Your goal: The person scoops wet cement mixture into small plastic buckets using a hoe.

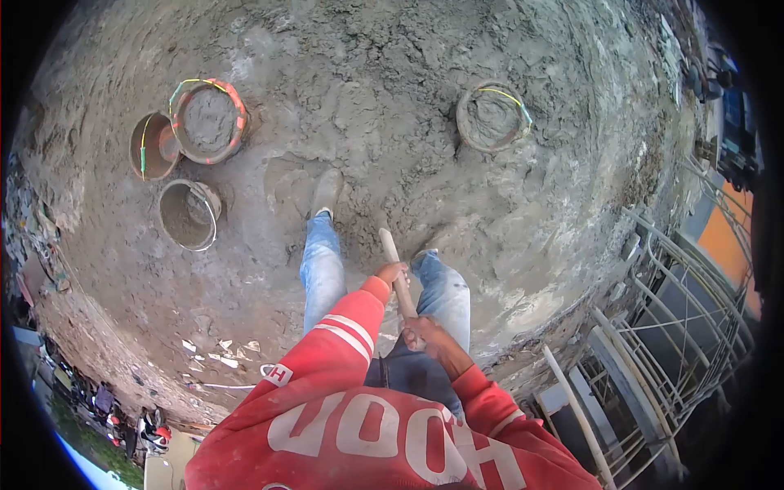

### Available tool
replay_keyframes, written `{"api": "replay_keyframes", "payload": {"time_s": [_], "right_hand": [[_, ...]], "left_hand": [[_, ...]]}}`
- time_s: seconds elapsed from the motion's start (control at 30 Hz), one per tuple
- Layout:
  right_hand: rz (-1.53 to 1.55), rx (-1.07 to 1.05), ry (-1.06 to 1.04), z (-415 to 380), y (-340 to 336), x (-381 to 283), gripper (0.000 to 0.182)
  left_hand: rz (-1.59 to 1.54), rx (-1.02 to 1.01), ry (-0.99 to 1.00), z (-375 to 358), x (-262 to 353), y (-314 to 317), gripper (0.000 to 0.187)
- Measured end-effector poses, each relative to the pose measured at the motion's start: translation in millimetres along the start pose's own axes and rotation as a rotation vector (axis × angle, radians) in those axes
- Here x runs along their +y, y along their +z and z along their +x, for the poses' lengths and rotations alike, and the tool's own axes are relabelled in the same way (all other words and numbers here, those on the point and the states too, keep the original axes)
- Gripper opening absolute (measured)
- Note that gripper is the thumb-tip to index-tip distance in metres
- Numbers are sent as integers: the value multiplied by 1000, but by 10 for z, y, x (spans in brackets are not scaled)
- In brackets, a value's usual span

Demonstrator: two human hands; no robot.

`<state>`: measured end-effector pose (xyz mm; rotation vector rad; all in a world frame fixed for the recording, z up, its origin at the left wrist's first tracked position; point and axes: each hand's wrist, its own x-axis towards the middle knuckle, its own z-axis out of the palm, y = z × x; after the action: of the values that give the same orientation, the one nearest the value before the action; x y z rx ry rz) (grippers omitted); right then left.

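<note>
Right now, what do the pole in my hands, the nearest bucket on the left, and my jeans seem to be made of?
The pole looks like bare, matte wood: pale tan, though its grain is unclear. The bucket may be plastic or rubber; a dull, grey-brown coating hides its finish. The jeans look like denim, matte and washed-out, from their uneven faded blue.

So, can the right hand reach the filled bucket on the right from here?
Probably not without a step: the right hand grips the wooden handle, and the bucket looks beyond arm's reach, though only grey mix lies between it and the right leg.
</note>
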<state>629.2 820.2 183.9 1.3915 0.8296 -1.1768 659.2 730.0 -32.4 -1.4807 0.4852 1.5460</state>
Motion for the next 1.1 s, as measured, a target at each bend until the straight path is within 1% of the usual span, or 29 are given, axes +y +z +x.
{"api": "replay_keyframes", "payload": {"time_s": [0.03,0.07,0.1,0.13,0.2,0.23,0.3,0.33,0.37,0.4,0.43,0.47,0.5,0.53,0.57,0.6,0.63,0.67,0.73,0.77,0.83,0.9,0.93,0.97,1.0,1.03,1.07,1.1], "right_hand": [[15,7,-4,-229,-56,-32,10],[-65,10,-47,-455,-133,-57,13],[-147,9,-88,-668,-233,-79,18],[-135,1,-91,-880,-339,-128,18],[-383,-54,-302,-1194,-661,-227,26],[-378,-73,-305,-1236,-921,-262,26],[-949,41,-618,-1269,-1520,-468,44],[-1028,97,-650,-1250,-1793,-688,45],[-1093,152,-667,-1243,-2051,-856,46],[-1181,210,-664,-1149,-2354,-1036,47],[-1270,275,-670,-935,-2710,-1277,48],[-1297,350,-720,-620,-3130,-1469,47],[-1353,457,-754,-380,-3410,-1766,43],[-1400,557,-826,18,-3738,-1994,41],[-1452,666,-908,336,-4016,-2213,39],[-1448,674,-858,452,-4100,-2430,42],[-1438,679,-812,543,-4103,-2633,45],[-1445,664,-814,618,-4101,-2747,45],[-1415,529,-976,765,-3991,-2695,52],[-1416,500,-985,836,-3856,-2665,52],[-1395,349,-1178,951,-3457,-2578,59],[-1328,331,-1203,1014,-2889,-2506,46],[-1274,298,-1171,1005,-2600,-2515,53],[-1226,267,-1137,1044,-2334,-2541,60],[-1202,278,-1256,1169,-2123,-2544,60],[-1175,291,-1371,1305,-1943,-2533,60],[-1151,284,-1295,1413,-1765,-2577,58],[-1127,280,-1216,1504,-1625,-2549,56]], "left_hand": [[-2,3,41,1,120,122,14],[-5,11,84,37,251,244,16],[-16,27,144,37,415,380,14],[-27,45,209,16,626,537,12],[-139,25,309,-88,1059,883,13],[-132,39,320,-202,1205,1078,13],[-165,55,487,-437,1469,1537,14],[-173,64,505,-460,1545,1803,14],[-239,21,595,-450,1509,2051,13],[-290,-17,668,-416,1407,2265,13],[-305,-52,686,-370,1375,2548,13],[-328,-95,713,-271,1405,2842,13],[-345,-133,652,-44,1476,3099,14],[-373,-171,586,172,1504,3283,15],[-389,-177,584,315,1489,3410,15],[-386,-137,619,448,1538,3567,15],[-379,-92,657,548,1613,3700,15],[-386,-80,663,536,1666,3732,15],[-334,-112,784,227,1724,3588,15],[-294,-70,849,5,1789,3513,15],[-233,-45,886,-271,2090,3290,15],[-205,0,931,-549,2459,3137,15],[-178,12,990,-601,2661,3052,15],[-155,23,1047,-568,2831,2982,15],[-165,31,1037,-451,2948,2939,15],[-45,143,1110,-301,3035,2874,16],[78,253,1176,-163,3048,2790,17],[67,260,1157,61,2938,2684,17]]}}
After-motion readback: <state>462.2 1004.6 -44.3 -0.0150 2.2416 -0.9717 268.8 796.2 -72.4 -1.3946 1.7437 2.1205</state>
